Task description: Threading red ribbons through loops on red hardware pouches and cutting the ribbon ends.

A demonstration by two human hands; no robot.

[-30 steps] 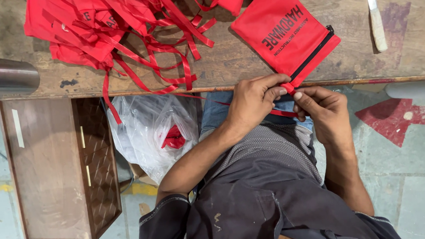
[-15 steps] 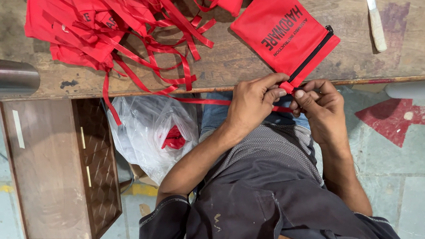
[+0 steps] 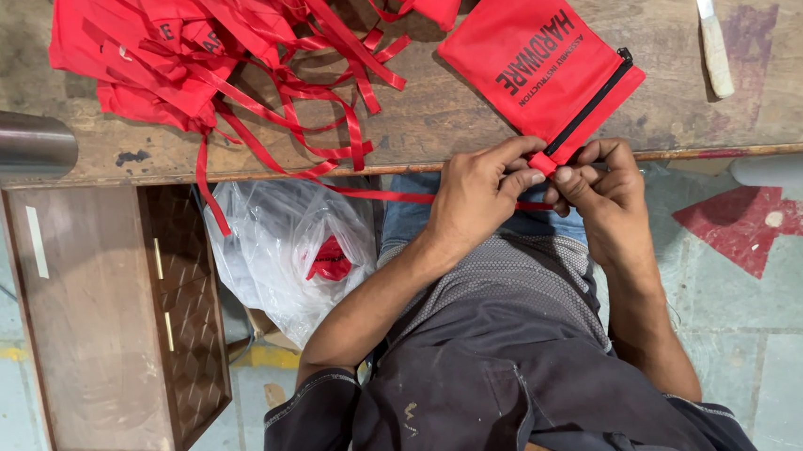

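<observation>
A red fabric pouch (image 3: 540, 56) with a black zipper along one side lies tilted on the worn wooden table (image 3: 469, 117), its lower corner hanging over the near edge. My left hand (image 3: 480, 201) and my right hand (image 3: 606, 192) meet at that corner, and the fingertips of both pinch the red tab at the end of the zipper. A red ribbon (image 3: 371, 195) runs from the heap along the table's edge and passes under my left hand.
A heap of red pouches and ribbons (image 3: 219, 40) covers the table's far left. A knife (image 3: 710, 34) lies at the far right. A metal pipe (image 3: 0, 140), a wooden cabinet (image 3: 97, 313) and a clear plastic bag (image 3: 281, 253) holding red cloth stand at my left.
My fingers have closed tighter on the pouch's zipper corner. A red ribbon has come into view, stretched along the table edge to my left hand.
</observation>
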